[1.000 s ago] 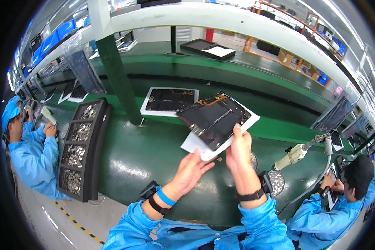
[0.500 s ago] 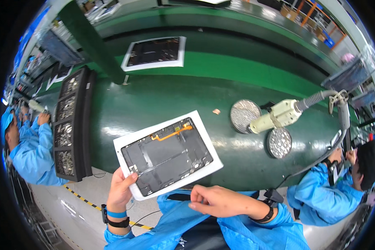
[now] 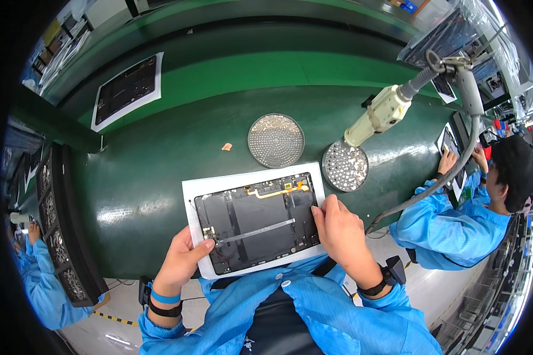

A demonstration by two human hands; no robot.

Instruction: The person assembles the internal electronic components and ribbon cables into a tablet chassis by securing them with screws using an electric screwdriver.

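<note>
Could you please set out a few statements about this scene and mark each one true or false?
1. The left hand grips the left side of the flat black device and its white sheet. True.
2. The right hand is out over the round dishes. False: the right hand is at the device's right edge.
3. Two round dishes stand on the green bench, beyond the device. True.
4. The orange flat cable lies along the device's edge nearest the person. False: the orange flat cable is near the far edge.
5. The pale handheld tool is left of the device. False: the pale handheld tool is to its right.
</note>
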